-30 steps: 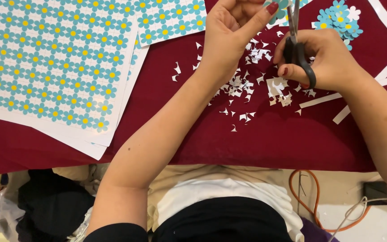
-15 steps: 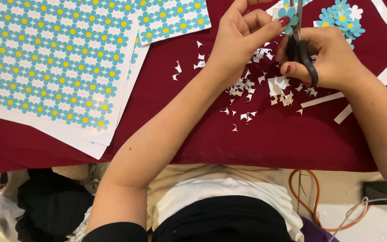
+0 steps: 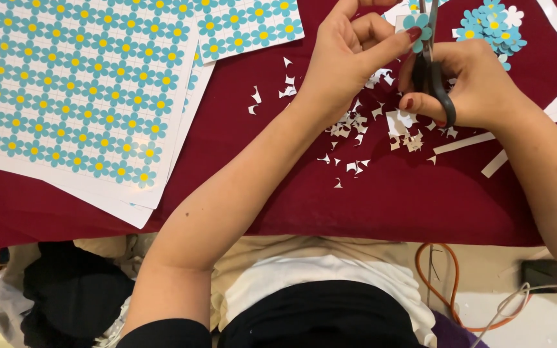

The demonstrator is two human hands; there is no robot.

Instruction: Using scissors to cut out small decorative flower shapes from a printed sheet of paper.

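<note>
The left hand (image 3: 349, 61) pinches a small blue paper flower (image 3: 416, 24) between thumb and forefinger, up at twelve o'clock in the head view. The right hand (image 3: 469, 84) sits just beside it at one o'clock, its fingers closed through the dark loops of a pair of scissors (image 3: 434, 71), whose blades rise to meet the flower's edge. I cannot tell how far apart the blades stand.

Below both hands, white paper snippets (image 3: 362, 125) lie scattered on the dark red surface (image 3: 278, 193). At one o'clock, against the top edge, rests a small heap of cut-out flowers (image 3: 494, 29), and white paper strips (image 3: 530, 125) lie at three o'clock. Printed sheets of blue flowers (image 3: 78, 90) fill the ten o'clock side, well apart from the cutting.

To trim such a petal edge cleanly, I'd judge it best to keep the scissors nearly fixed and turn the flower with the pinching fingers, taking short snips near the blades' throat. The fingertips sit close to the cut, so the grip wants to stay on the flower's far side.
</note>
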